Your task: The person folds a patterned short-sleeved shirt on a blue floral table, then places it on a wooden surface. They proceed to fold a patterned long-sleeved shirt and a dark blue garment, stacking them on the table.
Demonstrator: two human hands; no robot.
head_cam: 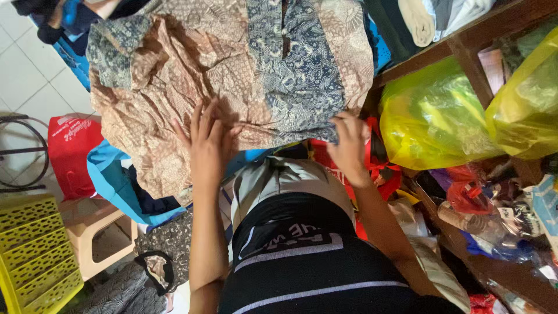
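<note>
At the far left edge a yellow slatted plastic crate point(35, 250) sits low in the head view, with a beige plastic stool point(96, 229) just beside it and a red bag point(72, 148) above that on the pale tiled floor point(23, 75). A blue bag point(116, 183) lies next, partly tucked under the hanging edge of a patterned shirt point(232, 70), a brown and tan printed garment with a dark blue panel and buttons down its front, spread wide and rumpled across the upper middle of the view. The left hand point(206, 145) lies flat on the brown cloth near the shirt's lower edge, its fingers point(197, 119) straight and spread apart, pressing on the fabric and grasping nothing. The person's own black top with white stripes point(302, 261) fills the lower middle. Further right, the right hand point(349, 142) rests at the lower hem of the blue panel, its fingers curled down onto the edge of the cloth; whether they actually pinch the hem I cannot tell. Behind that hand lies red fabric or bagging point(378, 168). To the right, two bulging yellow-green plastic bags point(430, 116) sit under a dark wooden shelf rail point(465, 35), and a jumble of small packets point(494, 215) lies below them.
</note>
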